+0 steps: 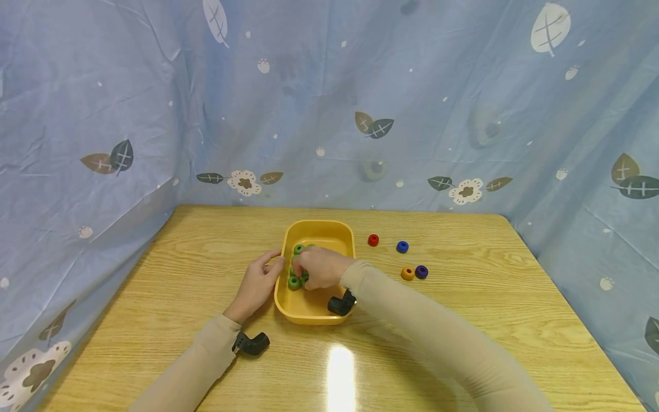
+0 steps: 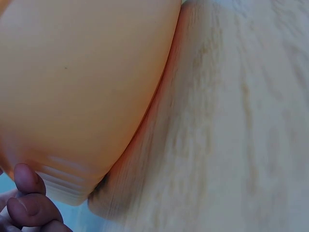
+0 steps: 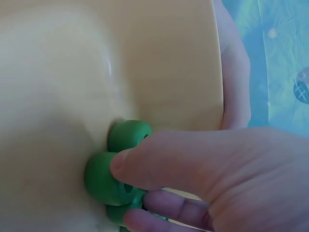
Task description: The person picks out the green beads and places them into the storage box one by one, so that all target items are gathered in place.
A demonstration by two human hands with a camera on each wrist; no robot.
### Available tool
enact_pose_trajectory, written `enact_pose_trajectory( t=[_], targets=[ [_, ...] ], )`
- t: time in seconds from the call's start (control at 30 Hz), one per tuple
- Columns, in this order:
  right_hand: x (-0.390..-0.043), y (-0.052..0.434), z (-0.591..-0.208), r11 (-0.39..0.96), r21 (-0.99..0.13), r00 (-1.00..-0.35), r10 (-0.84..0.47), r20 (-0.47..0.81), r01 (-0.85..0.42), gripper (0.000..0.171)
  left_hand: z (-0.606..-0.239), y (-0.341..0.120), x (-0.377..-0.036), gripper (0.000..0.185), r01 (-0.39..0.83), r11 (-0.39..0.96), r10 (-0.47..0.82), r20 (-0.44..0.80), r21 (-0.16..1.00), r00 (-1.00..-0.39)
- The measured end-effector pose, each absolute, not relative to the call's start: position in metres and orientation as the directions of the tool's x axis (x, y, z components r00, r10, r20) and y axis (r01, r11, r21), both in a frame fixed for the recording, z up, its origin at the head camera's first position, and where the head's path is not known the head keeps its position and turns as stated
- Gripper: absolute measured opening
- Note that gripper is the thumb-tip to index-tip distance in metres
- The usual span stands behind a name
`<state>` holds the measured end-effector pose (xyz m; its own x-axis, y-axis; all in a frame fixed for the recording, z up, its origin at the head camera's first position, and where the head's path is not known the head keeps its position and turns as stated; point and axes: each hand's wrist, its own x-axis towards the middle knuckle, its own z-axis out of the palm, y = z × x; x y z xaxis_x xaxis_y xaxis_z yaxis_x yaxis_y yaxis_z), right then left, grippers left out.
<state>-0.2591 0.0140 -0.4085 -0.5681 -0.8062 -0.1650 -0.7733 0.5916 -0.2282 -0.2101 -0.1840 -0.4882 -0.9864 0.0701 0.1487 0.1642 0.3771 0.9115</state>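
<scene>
A yellow plastic tray stands on the table, with several round green beads along its left side. My right hand reaches inside. In the right wrist view its thumb lies on one green bead, with fingers curled at the bead's lower side; other green beads, such as this one, sit close by and are partly hidden. My left hand rests against the tray's outer left wall. The left wrist view shows only some of its fingertips beside the tray wall.
Right of the tray, a red bead, a blue bead, an orange bead and a dark purple bead lie on the wooden table. A patterned blue curtain hangs around the back and sides.
</scene>
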Motion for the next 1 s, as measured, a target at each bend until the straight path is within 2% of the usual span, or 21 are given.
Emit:
enact_pose_trajectory(
  t=[0.33, 0.53, 0.73, 1.0],
  targets=[
    [-0.259, 0.027, -0.395, 0.599, -0.296, -0.601, -0.794, -0.098, -0.744, 0.017, -0.49, -0.183, -0.21, 0.051, 0.164, 0.37, 0.058, 0.154, 0.914, -0.986],
    [-0.26, 0.046, -0.379, 0.553, -0.361, -0.602, -0.798, 0.031, -0.751, 0.023, -0.489, -0.182, -0.209, 0.052, 0.164, 0.373, 0.057, 0.154, 0.913, -0.986],
    [-0.256, 0.069, -0.368, 0.551, -0.337, -0.623, -0.766, 0.158, -0.763, 0.023, -0.488, -0.181, -0.208, 0.052, 0.16, 0.385, 0.044, 0.155, 0.909, -0.987],
    [-0.237, 0.099, -0.362, 0.631, -0.312, -0.704, -0.628, 0.332, -0.71, 0.044, -0.487, -0.179, -0.206, 0.053, 0.146, 0.397, 0.037, 0.143, 0.906, -0.989]
  ],
)
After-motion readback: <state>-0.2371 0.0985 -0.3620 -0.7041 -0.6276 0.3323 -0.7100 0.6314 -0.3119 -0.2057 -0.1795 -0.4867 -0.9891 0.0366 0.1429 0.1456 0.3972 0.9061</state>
